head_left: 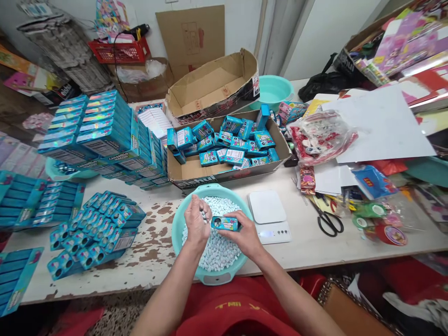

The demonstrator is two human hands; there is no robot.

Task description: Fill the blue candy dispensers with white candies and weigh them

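A turquoise basin (179,219) full of small pale blue and white candies (220,254) stands at the table's front edge. Over it, my left hand (196,221) is curled around several candies, some showing between the fingers. My right hand (248,234) grips a small blue candy box (227,223) by its right end. The box lies sideways, and a dark round hole shows at its left end, close to my left fingers. Just right of the basin is a white digital scale (269,210).
Behind the basin, an open carton (189,173) holds many blue boxes. Stacked blue boxes (105,135) rise at the left, with a group of holed boxes (96,228) in front. Black scissors (327,221), tape rolls (378,210) and a plastic bag (322,135) lie at the right.
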